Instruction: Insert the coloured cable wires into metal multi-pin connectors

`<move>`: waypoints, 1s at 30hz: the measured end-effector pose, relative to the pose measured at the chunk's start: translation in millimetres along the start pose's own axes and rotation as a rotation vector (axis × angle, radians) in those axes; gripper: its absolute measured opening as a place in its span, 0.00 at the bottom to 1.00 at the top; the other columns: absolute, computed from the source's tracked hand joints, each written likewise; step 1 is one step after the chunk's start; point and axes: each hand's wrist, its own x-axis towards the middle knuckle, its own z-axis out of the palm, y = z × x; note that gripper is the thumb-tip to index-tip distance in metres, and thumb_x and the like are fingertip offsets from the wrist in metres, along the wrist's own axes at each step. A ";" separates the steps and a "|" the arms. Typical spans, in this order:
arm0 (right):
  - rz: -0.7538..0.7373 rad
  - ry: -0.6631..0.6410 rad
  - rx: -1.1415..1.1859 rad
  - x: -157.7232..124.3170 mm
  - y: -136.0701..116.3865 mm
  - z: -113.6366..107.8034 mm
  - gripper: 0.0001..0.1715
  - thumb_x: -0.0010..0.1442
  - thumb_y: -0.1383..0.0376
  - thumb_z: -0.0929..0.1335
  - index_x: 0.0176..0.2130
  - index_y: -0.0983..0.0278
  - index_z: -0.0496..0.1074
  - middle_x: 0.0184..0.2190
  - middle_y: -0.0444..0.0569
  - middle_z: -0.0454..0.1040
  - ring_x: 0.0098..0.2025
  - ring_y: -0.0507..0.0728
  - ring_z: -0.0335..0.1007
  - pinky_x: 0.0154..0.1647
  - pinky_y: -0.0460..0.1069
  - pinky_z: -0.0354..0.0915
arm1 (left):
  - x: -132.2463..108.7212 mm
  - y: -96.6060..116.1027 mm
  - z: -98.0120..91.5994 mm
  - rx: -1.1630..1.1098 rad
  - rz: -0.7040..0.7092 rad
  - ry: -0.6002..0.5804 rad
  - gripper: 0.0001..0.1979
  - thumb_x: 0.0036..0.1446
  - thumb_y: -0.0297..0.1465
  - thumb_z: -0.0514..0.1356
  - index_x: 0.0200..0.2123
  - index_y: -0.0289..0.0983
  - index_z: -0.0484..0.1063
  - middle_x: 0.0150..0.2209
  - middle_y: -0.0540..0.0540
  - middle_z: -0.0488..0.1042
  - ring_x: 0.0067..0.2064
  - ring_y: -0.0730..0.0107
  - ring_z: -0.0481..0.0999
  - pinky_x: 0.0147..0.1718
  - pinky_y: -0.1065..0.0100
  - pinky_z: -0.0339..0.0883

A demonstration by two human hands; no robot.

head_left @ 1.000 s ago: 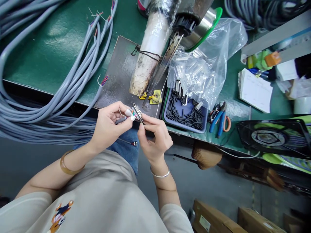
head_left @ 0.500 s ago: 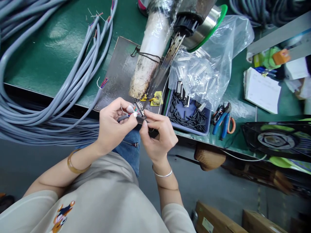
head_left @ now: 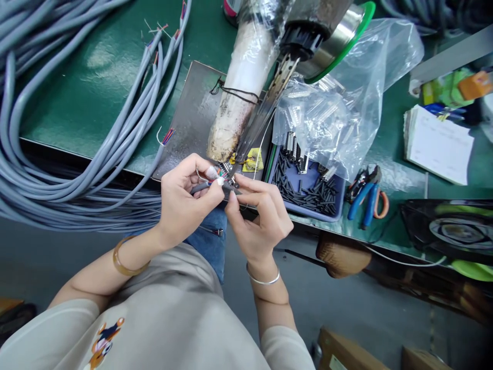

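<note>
Sitting between the fingers: wired connector

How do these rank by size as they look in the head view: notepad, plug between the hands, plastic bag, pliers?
1. Plastic bag
2. Notepad
3. Pliers
4. Plug, partly hidden by fingers

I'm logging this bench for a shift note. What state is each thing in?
Left hand: pinching the gray cable's end
Right hand: fingers at the connector, grip unclear
Connector: between the hands, partly hidden
Cable bundle: looped, some ends stripped
Tray: holding black tubes
Plastic bag: draped partly over the tray
Pliers: lying down, handles spread
Paper pad: lying flat
Fan: whether running, unclear
</note>
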 end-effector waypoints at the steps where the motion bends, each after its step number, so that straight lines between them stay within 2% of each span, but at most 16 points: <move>1: -0.005 0.001 -0.009 0.5 -0.4 -0.3 0.11 0.59 0.74 0.73 0.35 0.59 0.70 0.43 0.48 0.83 0.41 0.54 0.82 0.42 0.49 0.79 | 0.2 -0.2 0.3 -0.004 0.016 0.005 0.08 0.49 0.26 0.65 0.27 0.38 0.66 0.26 0.53 0.69 0.26 0.80 0.66 0.23 0.77 0.61; 5: -0.021 -0.008 -0.045 1.3 -2.9 -1.7 0.11 0.59 0.74 0.72 0.34 0.59 0.70 0.43 0.48 0.83 0.40 0.53 0.82 0.41 0.46 0.79 | 0.1 -3.9 0.8 -0.029 0.066 0.023 0.08 0.47 0.25 0.65 0.26 0.37 0.67 0.25 0.53 0.70 0.26 0.80 0.67 0.23 0.78 0.61; 9: -0.055 -0.039 -0.074 -1.1 -3.3 -3.6 0.12 0.60 0.74 0.71 0.32 0.60 0.68 0.42 0.51 0.84 0.39 0.52 0.82 0.40 0.44 0.78 | -1.9 -7.3 0.3 -0.047 0.032 -0.008 0.07 0.48 0.24 0.64 0.27 0.37 0.67 0.26 0.53 0.71 0.27 0.79 0.69 0.24 0.78 0.63; 14: -0.073 -0.068 -0.101 -5.6 -0.1 -5.8 0.10 0.61 0.75 0.72 0.35 0.60 0.70 0.40 0.51 0.84 0.40 0.52 0.83 0.41 0.45 0.78 | -3.4 -8.8 -2.8 -0.050 -0.003 -0.049 0.07 0.48 0.24 0.65 0.27 0.36 0.69 0.25 0.53 0.71 0.25 0.80 0.68 0.23 0.78 0.62; 18: 0.013 -0.022 -0.024 -7.7 1.1 -6.9 0.11 0.60 0.75 0.72 0.36 0.60 0.71 0.39 0.48 0.84 0.39 0.52 0.82 0.41 0.46 0.77 | -3.3 -9.8 -9.5 -0.118 -0.026 -0.142 0.06 0.52 0.27 0.67 0.30 0.35 0.71 0.27 0.52 0.72 0.25 0.81 0.67 0.24 0.78 0.63; 21: 0.098 -0.029 0.072 -8.2 0.8 -7.3 0.11 0.59 0.75 0.73 0.35 0.60 0.71 0.38 0.46 0.84 0.40 0.52 0.82 0.42 0.47 0.77 | -3.3 -11.7 -14.2 -0.143 -0.034 -0.184 0.08 0.53 0.28 0.67 0.29 0.35 0.70 0.30 0.50 0.75 0.27 0.79 0.70 0.26 0.76 0.66; 26: 0.075 -0.053 0.061 -7.2 -1.6 -6.2 0.11 0.59 0.75 0.73 0.34 0.60 0.71 0.38 0.46 0.83 0.41 0.52 0.82 0.42 0.48 0.78 | -2.7 -12.7 -13.4 -0.125 -0.005 -0.146 0.06 0.50 0.25 0.66 0.27 0.36 0.71 0.29 0.50 0.75 0.30 0.76 0.75 0.30 0.75 0.69; 30: 0.048 -0.045 0.022 -4.8 -3.1 -5.2 0.11 0.60 0.75 0.73 0.35 0.59 0.71 0.39 0.46 0.83 0.41 0.52 0.82 0.42 0.48 0.78 | -2.0 -9.0 -8.4 -0.095 -0.001 -0.079 0.06 0.48 0.24 0.65 0.26 0.36 0.69 0.27 0.52 0.73 0.29 0.77 0.73 0.29 0.75 0.69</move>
